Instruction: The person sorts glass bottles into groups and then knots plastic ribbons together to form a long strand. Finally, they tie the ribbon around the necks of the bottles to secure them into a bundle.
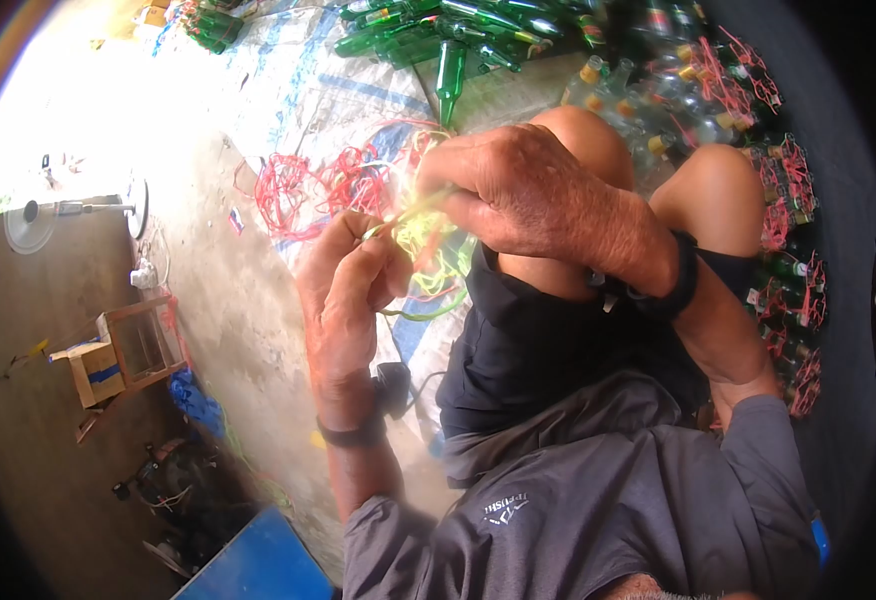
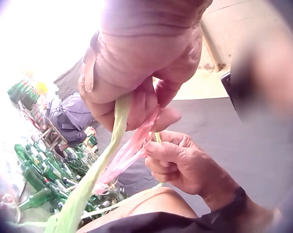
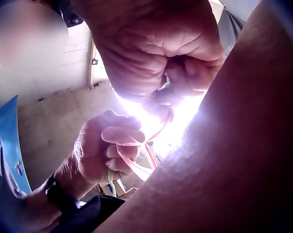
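Pale-green flat plastic strip (image 1: 414, 213), head view: centre, between left hand (image 1: 351, 280) and right hand (image 1: 538, 190), both curled, pinching. Pinkish-red stringy plastic tangle (image 1: 356, 178) at eleven o'clock, seemingly not yet worked. Left wrist view: left hand at twelve o'clock also grips translucent pink plastic strip (image 2: 131, 149). Right wrist view: whether strips are joined, cannot tell; work looks midway.

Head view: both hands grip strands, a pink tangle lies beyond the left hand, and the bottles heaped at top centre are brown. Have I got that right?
Not quite: the bottles heaped at top centre are green, not brown, as the head view shows. The left hand and right hand do grip strands, and the pink tangle lies beyond the left hand.
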### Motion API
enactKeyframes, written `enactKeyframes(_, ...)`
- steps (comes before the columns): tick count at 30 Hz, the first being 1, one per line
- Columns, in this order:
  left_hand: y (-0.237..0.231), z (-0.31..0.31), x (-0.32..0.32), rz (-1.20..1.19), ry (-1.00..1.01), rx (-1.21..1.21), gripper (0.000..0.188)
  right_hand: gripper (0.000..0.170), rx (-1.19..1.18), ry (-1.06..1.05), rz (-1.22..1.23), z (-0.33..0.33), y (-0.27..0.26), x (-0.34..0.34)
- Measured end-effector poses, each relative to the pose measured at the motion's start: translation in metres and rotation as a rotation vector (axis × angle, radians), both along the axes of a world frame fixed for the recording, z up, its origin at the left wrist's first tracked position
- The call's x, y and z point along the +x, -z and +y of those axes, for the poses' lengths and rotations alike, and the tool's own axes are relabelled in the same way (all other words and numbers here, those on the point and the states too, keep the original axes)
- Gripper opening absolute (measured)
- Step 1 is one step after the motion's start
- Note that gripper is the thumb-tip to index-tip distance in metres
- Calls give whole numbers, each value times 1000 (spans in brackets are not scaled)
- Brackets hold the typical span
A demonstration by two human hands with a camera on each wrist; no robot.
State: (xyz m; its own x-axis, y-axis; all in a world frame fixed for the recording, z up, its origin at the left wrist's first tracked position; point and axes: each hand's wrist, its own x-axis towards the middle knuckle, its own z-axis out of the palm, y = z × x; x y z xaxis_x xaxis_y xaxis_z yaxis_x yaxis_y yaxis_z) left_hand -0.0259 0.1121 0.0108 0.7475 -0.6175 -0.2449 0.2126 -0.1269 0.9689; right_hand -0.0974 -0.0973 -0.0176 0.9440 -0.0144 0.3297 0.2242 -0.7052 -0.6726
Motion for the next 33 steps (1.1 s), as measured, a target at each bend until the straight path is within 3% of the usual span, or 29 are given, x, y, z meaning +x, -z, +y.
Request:
enactKeyframes(2,1,-2,-2,-18,-67,-36,19,9,-10,32,-24,-1,2,0)
enactKeyframes(4,-3,1,0,-21,-42,111,20,10,-17,64,-65,-2,7,2)
enactKeyframes(9,-9,3,-7,-29,9,171,25,14,-33,112,-142,-3,8,3)
enactKeyframes(12,-13,8,-2,19,194,202,30,17,-96,125,-182,-4,5,2)
enactKeyframes(15,-7,11,-7,25,82,155,34,20,-145,139,-219,-6,4,2)
enactKeyframes(18,-13,12,-2,87,105,191,37,23,-154,141,-221,-6,4,1)
enactKeyframes(24,9,13,-8,104,-67,88,29,23,-20,176,-190,-5,3,-1)
enactKeyframes(26,13,20,-3,106,-7,70,28,22,64,198,-43,-5,1,-2)
enactKeyframes(30,-5,18,-7,101,123,58,23,21,31,205,-64,-8,8,0)
enactKeyframes(33,8,23,-6,-22,13,91,21,17,-53,260,-129,-8,5,2)
